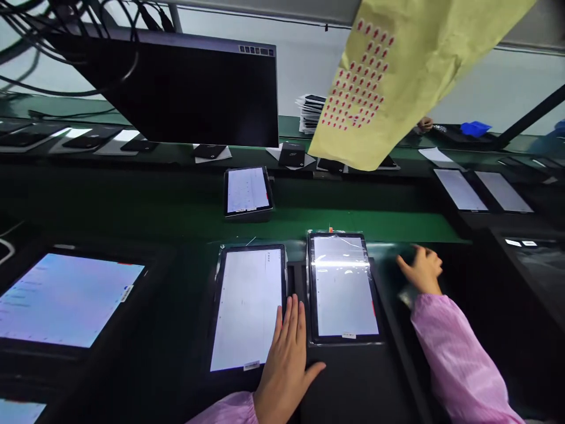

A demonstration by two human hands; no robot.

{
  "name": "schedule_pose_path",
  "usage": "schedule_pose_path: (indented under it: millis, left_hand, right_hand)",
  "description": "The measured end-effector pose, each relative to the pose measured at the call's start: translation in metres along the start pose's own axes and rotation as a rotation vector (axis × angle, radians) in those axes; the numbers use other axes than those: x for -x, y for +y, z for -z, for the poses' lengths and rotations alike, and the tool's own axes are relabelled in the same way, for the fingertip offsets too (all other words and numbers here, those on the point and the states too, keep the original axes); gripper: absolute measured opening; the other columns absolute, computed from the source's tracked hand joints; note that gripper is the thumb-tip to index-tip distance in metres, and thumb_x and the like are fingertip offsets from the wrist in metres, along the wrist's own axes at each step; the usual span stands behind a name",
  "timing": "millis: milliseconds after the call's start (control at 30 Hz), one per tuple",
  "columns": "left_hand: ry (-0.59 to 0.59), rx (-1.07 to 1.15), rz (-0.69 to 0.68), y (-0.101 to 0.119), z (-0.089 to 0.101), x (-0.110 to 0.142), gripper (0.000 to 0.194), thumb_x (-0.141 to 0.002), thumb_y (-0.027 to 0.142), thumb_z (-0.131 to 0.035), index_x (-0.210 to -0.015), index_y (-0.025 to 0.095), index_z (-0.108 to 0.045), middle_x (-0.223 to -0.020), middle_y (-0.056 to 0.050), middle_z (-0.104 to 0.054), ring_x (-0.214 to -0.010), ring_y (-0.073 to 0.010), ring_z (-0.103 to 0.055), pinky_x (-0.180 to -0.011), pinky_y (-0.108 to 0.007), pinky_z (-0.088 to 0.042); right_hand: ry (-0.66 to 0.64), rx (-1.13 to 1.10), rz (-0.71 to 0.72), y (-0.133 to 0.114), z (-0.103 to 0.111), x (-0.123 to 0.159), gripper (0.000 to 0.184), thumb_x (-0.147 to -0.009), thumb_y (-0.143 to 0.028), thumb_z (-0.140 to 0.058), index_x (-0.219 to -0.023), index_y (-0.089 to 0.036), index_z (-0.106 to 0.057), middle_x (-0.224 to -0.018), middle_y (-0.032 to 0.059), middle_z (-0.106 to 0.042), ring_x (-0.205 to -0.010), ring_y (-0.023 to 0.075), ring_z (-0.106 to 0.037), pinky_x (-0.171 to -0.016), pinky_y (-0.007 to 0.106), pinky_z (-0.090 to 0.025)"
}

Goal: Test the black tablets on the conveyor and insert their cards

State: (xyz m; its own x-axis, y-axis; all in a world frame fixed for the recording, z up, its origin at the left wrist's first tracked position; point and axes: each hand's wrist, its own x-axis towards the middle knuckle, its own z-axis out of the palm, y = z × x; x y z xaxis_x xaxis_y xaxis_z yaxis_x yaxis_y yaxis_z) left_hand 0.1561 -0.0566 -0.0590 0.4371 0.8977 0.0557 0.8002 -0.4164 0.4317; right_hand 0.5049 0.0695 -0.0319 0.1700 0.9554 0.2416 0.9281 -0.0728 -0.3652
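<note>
My left hand lies flat with its fingers stretched out, over the lower right edge of a lit tablet with a white screen. To the right of that hand is a second lit tablet, wrapped in clear film, with a small label at its bottom edge. My right hand is held to the right of this second tablet, apart from it. Its thumb stands away from the bent fingers, and nothing shows between them. Below the right wrist is a small, blurred pale patch that I cannot make out.
A smaller lit tablet stands behind on the green mat. Another large tablet lies at the left. Above hang a dark monitor and a yellow sheet with red arrow stickers. Two lit tablets lie at the right.
</note>
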Motion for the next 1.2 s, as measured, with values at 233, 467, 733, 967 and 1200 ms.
schedule_pose_path:
  millis: [233,467,733,967,1200]
  left_hand:
    - [0.063,-0.026,0.081,0.014,-0.019,-0.018,0.128,-0.076,0.023,-0.078,-0.15,0.019,0.026,-0.159,-0.025,-0.019,-0.146,-0.0389,-0.023,-0.111,-0.064,-0.039]
    - [-0.06,0.076,0.11,0.015,-0.015,-0.02,0.118,-0.083,0.021,-0.07,-0.15,0.026,0.027,-0.161,-0.018,-0.016,-0.147,-0.0335,-0.019,-0.113,-0.062,-0.039]
    - [-0.069,0.096,0.133,0.016,-0.018,-0.019,0.113,-0.084,0.021,-0.068,-0.152,0.025,0.023,-0.161,-0.017,-0.014,-0.147,-0.0339,-0.019,-0.113,-0.061,-0.04]
    - [-0.07,0.101,0.129,0.015,-0.02,-0.021,0.116,-0.082,0.021,-0.069,-0.151,0.024,0.025,-0.161,-0.017,-0.013,-0.147,-0.0328,-0.017,-0.113,-0.06,-0.04]
    - [-0.114,0.614,0.292,0.006,0.013,-0.02,0.116,-0.071,0.029,-0.079,-0.154,0.04,0.001,-0.163,-0.001,-0.008,-0.149,-0.0321,-0.012,-0.12,-0.06,-0.029]
  right_hand:
    - [-0.639,-0.463,0.161,-0.081,-0.035,-0.101,0.049,-0.076,-0.065,-0.059,-0.088,-0.019,-0.068,-0.094,0.0067,-0.069,-0.09,0.0218,-0.063,-0.082,0.038,-0.05]
    - [-0.948,-0.692,0.141,-0.098,-0.051,-0.127,0.054,-0.066,-0.07,-0.067,-0.076,-0.018,-0.057,-0.08,0.0019,-0.066,-0.069,0.0128,-0.058,-0.068,0.03,-0.045]
    - [-0.975,-0.754,0.116,-0.097,-0.058,-0.125,0.052,-0.067,-0.067,-0.07,-0.075,-0.018,-0.057,-0.071,-0.0032,-0.057,-0.065,0.0101,-0.049,-0.066,0.027,-0.037]
    - [-0.944,-0.786,0.057,-0.096,-0.053,-0.122,0.049,-0.067,-0.064,-0.07,-0.078,-0.018,-0.058,-0.081,0.0003,-0.064,-0.07,0.0117,-0.055,-0.069,0.029,-0.042]
    - [-0.907,-0.733,0.006,-0.105,-0.054,-0.121,0.037,-0.067,-0.049,-0.077,-0.073,-0.017,-0.06,-0.071,-0.0009,-0.062,-0.066,0.0122,-0.058,-0.068,0.029,-0.048]
